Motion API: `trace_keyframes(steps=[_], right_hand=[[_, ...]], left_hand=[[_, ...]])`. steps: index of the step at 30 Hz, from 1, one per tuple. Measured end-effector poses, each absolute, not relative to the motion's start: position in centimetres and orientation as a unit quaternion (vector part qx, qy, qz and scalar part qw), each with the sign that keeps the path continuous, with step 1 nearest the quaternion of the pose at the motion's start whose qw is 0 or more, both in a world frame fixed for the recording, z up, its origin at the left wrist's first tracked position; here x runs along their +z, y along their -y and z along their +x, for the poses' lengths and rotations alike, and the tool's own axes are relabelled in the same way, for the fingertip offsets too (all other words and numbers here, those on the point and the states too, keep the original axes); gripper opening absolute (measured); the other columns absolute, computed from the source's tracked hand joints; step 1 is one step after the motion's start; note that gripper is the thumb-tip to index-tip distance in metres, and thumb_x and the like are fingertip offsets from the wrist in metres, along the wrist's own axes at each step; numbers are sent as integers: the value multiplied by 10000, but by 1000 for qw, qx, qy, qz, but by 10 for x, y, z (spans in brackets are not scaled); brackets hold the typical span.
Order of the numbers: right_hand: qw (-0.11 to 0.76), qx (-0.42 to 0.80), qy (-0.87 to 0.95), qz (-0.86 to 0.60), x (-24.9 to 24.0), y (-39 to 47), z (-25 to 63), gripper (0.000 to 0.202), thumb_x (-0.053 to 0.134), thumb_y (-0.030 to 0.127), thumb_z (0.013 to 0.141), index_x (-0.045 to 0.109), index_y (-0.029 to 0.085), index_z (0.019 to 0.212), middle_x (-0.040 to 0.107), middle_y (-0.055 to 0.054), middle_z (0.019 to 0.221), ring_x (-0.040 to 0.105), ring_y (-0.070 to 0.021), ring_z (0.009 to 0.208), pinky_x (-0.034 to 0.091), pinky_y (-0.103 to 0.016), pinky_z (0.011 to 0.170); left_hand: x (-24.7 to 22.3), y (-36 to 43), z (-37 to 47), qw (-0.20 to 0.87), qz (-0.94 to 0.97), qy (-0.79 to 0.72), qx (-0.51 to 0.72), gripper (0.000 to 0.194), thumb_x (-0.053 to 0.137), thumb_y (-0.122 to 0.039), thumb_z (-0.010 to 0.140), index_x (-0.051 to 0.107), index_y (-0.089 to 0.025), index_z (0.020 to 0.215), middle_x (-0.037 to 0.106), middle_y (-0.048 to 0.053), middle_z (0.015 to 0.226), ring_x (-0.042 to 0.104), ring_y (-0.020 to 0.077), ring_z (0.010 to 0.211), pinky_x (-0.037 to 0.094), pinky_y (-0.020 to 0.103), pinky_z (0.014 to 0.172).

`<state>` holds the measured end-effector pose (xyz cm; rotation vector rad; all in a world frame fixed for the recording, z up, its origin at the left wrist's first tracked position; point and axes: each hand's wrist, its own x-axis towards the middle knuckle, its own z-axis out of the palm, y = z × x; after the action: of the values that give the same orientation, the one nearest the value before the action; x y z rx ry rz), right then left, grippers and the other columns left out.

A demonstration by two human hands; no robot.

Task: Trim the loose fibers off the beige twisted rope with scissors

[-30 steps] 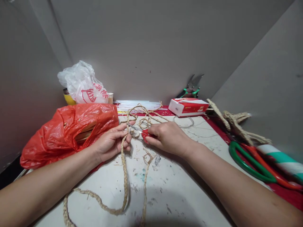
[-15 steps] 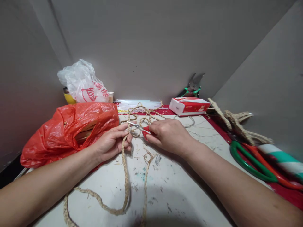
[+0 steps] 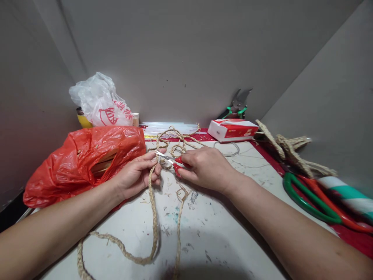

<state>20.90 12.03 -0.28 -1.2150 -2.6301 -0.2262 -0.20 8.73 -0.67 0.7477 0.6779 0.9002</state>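
At the far left of your surface [image 3: 221,217] a red plastic bag [image 3: 81,163] lies slumped, its right edge touching your left wrist area, and behind it a white plastic bag [image 3: 100,103] with red print leans against the wall over a yellow container [image 3: 83,121]. Your left hand [image 3: 136,175] is closed in a pinch on the braided rope [image 3: 153,217], fingers pressed together around the strand just right of the red bag. From there the rope runs toward you down the surface, curls in a loop near the near-left edge, and also tangles in loose coils just beyond both hands. Your right hand [image 3: 205,167] is closed around the red handles of the small scissors [image 3: 170,160], whose thin blades point left and meet the rope right at your left fingertips; whether the blades are parted, you cannot tell. Behind the coils a bundle of clear sticks [image 3: 169,127] lies along the wall. Farther right sits a red and white box [image 3: 233,130], with green-handled pliers [image 3: 237,107] propped up behind it and a thin wire ring [image 3: 225,149] in front. At the far right lie more braided rope pieces [image 3: 291,153], a green and red hoop [image 3: 309,200] and a striped roll [image 3: 346,196], all well apart from your hands
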Motion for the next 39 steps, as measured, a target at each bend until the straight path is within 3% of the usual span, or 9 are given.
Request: trace_keyframes(steps=[4, 11, 20, 28, 34, 39], right_hand=[[121, -74, 895, -423, -4, -123, 211, 327, 440, 372, 862, 617, 180, 665, 649, -32, 656, 485, -133, 563, 221, -282, 558], [145, -93, 889, -423, -4, -120, 212, 312, 508, 456, 779, 596, 178, 669, 648, -39, 681, 520, -154, 606, 253, -282, 566], [116, -64, 896, -425, -2, -123, 212, 343, 436, 383, 863, 622, 181, 657, 651, -30, 645, 483, -132, 557, 222, -279, 553], [174, -73, 894, -406, -6, -122, 211, 294, 522, 429, 774, 592, 176, 643, 624, -26, 624, 482, -138, 568, 246, -270, 554], [155, -66, 897, -408, -4, -123, 211, 331, 442, 359, 855, 599, 176, 628, 618, -32, 609, 455, -133, 551, 231, -277, 557], [278, 51, 858, -428, -10, -124, 210, 301, 469, 314, 820, 506, 181, 553, 499, 13, 556, 376, -104, 526, 241, -259, 537]], left_hand=[[-8, -87, -1, 777, 356, -314, 414, 228, 492, -110, 849, 547, -173, 1061, 543, -4, 599, 480, 90, 489, 469, 233, 538], [-10, -87, -1, 771, 371, -309, 415, 397, 491, -105, 847, 494, -191, 1234, 546, -9, 615, 464, 83, 480, 474, 246, 558], [-11, -88, -2, 774, 373, -301, 413, 420, 472, -101, 854, 478, -213, 1259, 546, -5, 611, 478, 94, 502, 474, 241, 558], [-9, -87, -2, 777, 368, -298, 414, 444, 484, -111, 853, 468, -201, 1288, 549, -4, 624, 467, 83, 486, 470, 246, 565], [-9, -87, -2, 776, 367, -304, 414, 426, 496, -112, 842, 498, -207, 1258, 549, -5, 610, 490, 96, 498, 474, 240, 553], [-9, -86, 0, 757, 387, -321, 416, 440, 539, -132, 825, 525, -173, 1263, 561, -7, 587, 496, 96, 478, 473, 242, 545]])
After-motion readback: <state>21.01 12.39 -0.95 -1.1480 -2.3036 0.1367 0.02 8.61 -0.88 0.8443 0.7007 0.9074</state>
